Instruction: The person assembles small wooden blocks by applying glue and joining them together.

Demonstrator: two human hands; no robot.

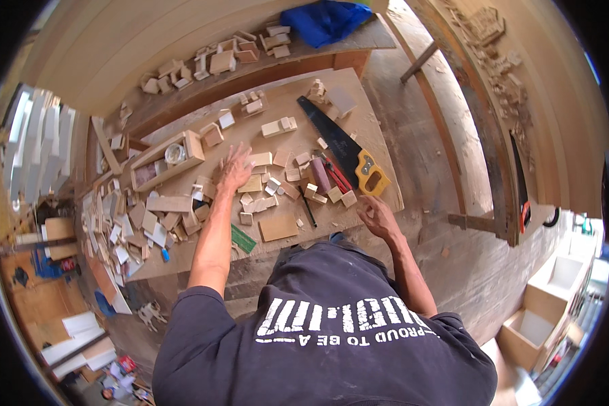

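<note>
My left hand (235, 166) reaches over the wooden worktop (284, 215) with fingers stretched out. It is open, beside a pale wood block (260, 159) and near a small block assembly (212, 134). Over the worktop's front edge is my right hand (377, 215), its fingers loosely bent and apart, with nothing visible in them. It is close to a small wood cube (348, 198) and the yellow handle of a hand saw (338, 142). A red-handled tool (337, 174) and a dark pencil-like stick (309, 211) lie between my hands. A toy-truck-shaped block piece (279, 126) sits farther back.
A wooden box (142, 177) holds a round clear container (175, 154). Many offcuts (157, 230) are heaped at the left. A green sanding strip (243, 239) and a flat wood square (279, 228) lie near the front edge. Behind, a shelf (183, 101) carries wooden pieces and a blue bag (325, 21).
</note>
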